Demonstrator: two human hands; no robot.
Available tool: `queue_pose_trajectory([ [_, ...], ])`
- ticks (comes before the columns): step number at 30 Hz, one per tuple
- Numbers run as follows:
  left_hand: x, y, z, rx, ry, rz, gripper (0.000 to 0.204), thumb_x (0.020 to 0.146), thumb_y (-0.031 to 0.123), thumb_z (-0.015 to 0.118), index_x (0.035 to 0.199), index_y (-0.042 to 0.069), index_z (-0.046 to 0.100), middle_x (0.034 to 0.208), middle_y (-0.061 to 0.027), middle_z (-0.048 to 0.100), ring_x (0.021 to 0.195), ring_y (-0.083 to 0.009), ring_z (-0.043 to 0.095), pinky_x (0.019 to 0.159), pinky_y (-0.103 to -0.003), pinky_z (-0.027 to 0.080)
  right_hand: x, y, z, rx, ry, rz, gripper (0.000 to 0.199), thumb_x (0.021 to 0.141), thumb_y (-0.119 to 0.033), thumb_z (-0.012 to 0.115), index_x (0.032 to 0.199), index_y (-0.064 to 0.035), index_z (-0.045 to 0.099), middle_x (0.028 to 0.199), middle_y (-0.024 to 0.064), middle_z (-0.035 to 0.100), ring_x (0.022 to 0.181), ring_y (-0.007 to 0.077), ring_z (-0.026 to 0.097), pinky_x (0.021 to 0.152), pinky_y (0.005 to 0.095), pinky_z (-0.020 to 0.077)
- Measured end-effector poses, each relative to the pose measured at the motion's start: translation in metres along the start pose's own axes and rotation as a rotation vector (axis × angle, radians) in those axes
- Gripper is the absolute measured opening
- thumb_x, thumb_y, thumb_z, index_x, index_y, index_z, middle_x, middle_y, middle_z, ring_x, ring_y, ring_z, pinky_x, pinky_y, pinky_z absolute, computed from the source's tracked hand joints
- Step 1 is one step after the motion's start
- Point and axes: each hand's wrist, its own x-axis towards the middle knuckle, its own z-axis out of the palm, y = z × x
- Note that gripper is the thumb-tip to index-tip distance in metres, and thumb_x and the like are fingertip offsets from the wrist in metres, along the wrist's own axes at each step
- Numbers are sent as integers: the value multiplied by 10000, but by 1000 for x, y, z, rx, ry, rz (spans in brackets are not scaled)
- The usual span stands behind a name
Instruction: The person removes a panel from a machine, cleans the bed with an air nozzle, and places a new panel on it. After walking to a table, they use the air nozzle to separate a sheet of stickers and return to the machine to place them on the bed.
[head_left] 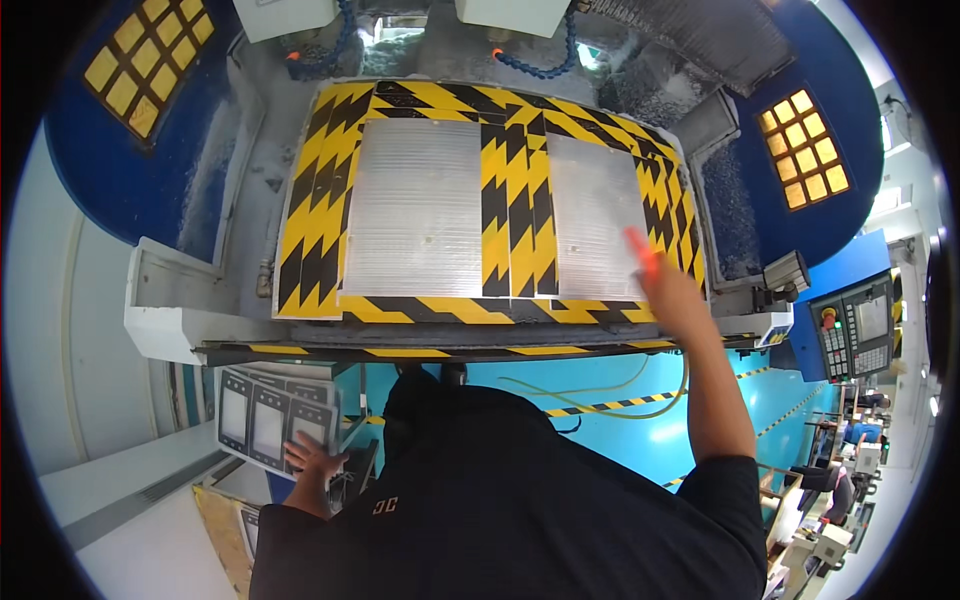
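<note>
My right hand [672, 298] is closed around a slim red tool [642, 252], whose exact kind is blurred by motion. It hovers over the right-hand ribbed plate [600, 205] of the machine bed. Beside that lies a larger ribbed plate [415, 210]; black-and-yellow striped tape [515, 215] borders both. Down at the lower left, my left hand [312, 460] has its fingers spread against a flat panel [268, 425] with dark frames around pale windows. More such panels show behind it.
The machine's striped front edge [420, 352] runs between me and the bed. Blue doors [735, 215] with yellow windows flank it. Jointed blue nozzles [540, 72] hang above the bed. A control panel [850, 325] stands at right. A yellowish hose [640, 412] loops over the blue floor.
</note>
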Motion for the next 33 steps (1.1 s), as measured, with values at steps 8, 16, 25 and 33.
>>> queue_pose_trajectory([
  [8, -15, 1, -11, -45, 0, 58, 1419, 701, 537, 821, 1493, 213, -311, 1526, -210, -392, 1443, -431, -278, 1122, -685, 45, 56, -85, 23, 83, 69, -466, 383, 954, -382, 548, 1126, -40, 539, 910, 221, 689, 859, 389, 678, 760, 515, 521],
  [16, -23, 3, -9, -35, -1, 51, 1411, 700, 538, 820, 1499, 225, -300, 1533, -211, -379, 1440, -435, -282, 1116, -695, 50, -10, -172, 48, -30, -126, -570, 371, 939, -361, 595, 1081, -24, 534, 884, 214, 689, 840, 420, 672, 764, 504, 523],
  [25, -26, 2, -12, -69, 35, 85, 1408, 706, 514, 826, 1499, 225, -300, 1543, -210, -363, 1449, -431, -264, 1129, -682, 63, -28, -70, 44, -44, -46, -325, 416, 951, -387, 583, 1096, 0, 532, 897, 237, 685, 864, 443, 659, 765, 503, 514],
  [33, -14, -27, 0, -149, 62, 159, 1312, 706, 452, 827, 1557, 246, -149, 1583, -224, -265, 1467, -477, -164, 1141, -667, 97, 78, 67, 53, 261, 125, 112, 396, 924, -351, 574, 980, 36, 643, 843, 235, 691, 707, 380, 690, 659, 437, 548],
])
